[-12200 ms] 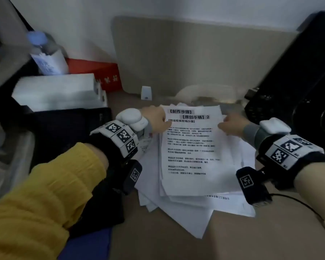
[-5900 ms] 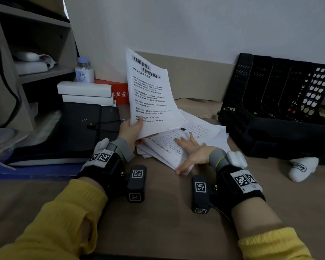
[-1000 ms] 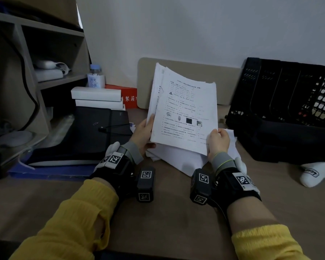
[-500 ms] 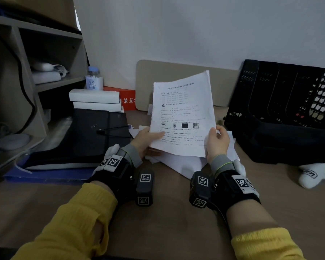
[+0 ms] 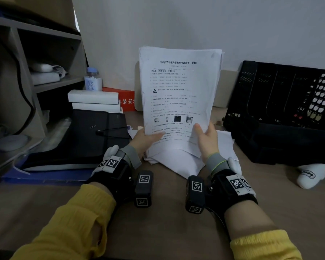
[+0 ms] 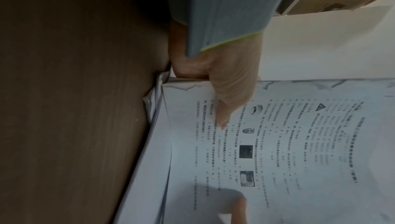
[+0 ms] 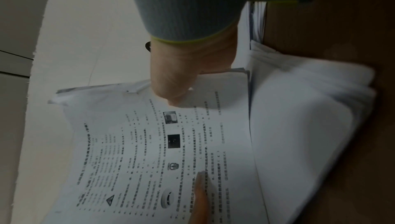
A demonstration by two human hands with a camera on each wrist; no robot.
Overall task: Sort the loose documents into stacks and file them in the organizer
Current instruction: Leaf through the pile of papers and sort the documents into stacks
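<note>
Hands: your left hand (image 5: 145, 138) and right hand (image 5: 206, 137) pinch the paper stack's (image 5: 178, 87) lower corners.
Place: upright, left of the black organizer (image 5: 281, 113).
Handling: light, floppy, slippery sheets; grip both bottom edges.

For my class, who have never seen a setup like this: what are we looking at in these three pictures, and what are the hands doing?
No machine here: a person wears one camera on the head and one on each wrist. The head view looks down at a brown desk. The left hand and right hand grip a sheaf of printed papers upright by its bottom edge, above more loose sheets. A black file organizer stands to the right. The wrist views show each thumb pressed on the front page.
</note>
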